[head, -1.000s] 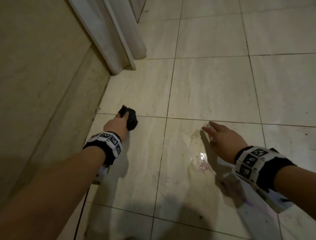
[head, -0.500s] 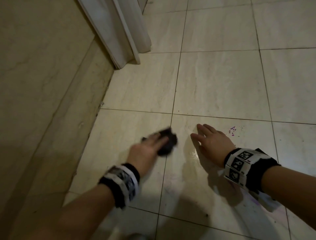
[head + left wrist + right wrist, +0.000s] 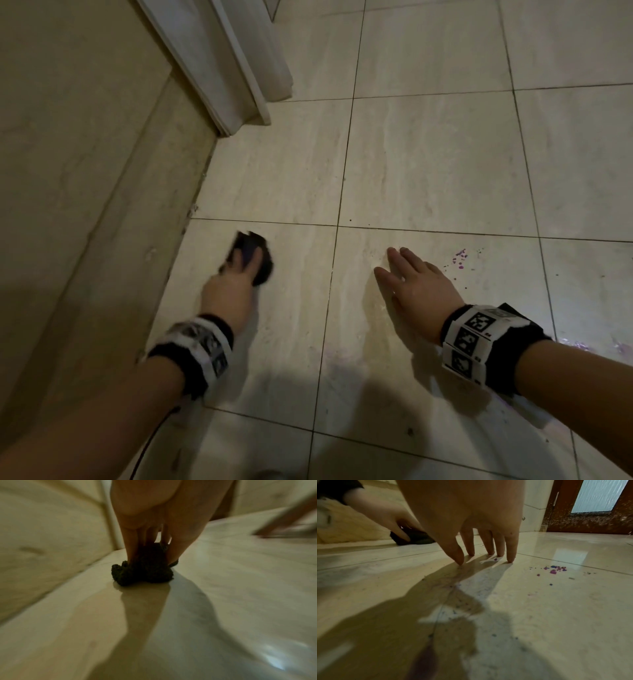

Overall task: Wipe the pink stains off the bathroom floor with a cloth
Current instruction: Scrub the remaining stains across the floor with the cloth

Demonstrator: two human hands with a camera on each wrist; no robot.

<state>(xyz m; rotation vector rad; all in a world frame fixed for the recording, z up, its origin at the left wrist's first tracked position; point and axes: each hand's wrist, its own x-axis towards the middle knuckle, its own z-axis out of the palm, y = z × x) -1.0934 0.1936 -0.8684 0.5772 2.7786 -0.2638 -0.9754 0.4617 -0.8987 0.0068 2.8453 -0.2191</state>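
A dark crumpled cloth (image 3: 262, 265) lies on the beige floor tile near the left wall, and my left hand (image 3: 244, 264) grips it and presses it down. In the left wrist view the fingers (image 3: 130, 545) curl round the cloth (image 3: 144, 570). My right hand (image 3: 394, 265) rests on the neighbouring tile with straight spread fingers (image 3: 510, 550), their tips touching the floor. Small pink and purple stains (image 3: 459, 258) dot the tile just right of that hand, also visible as stains (image 3: 555, 569) in the right wrist view. A faint pink smear (image 3: 342, 358) lies between my wrists.
A tiled wall (image 3: 85, 171) runs along the left, ending at a white door frame (image 3: 219, 68). A brown door with a frosted pane (image 3: 597, 500) stands far right. Another pale pink wet patch (image 3: 579, 346) shines beside my right wrist.
My left hand has swept the cloth from the middle grout line back left toward the wall. My right hand has stayed on its tile.
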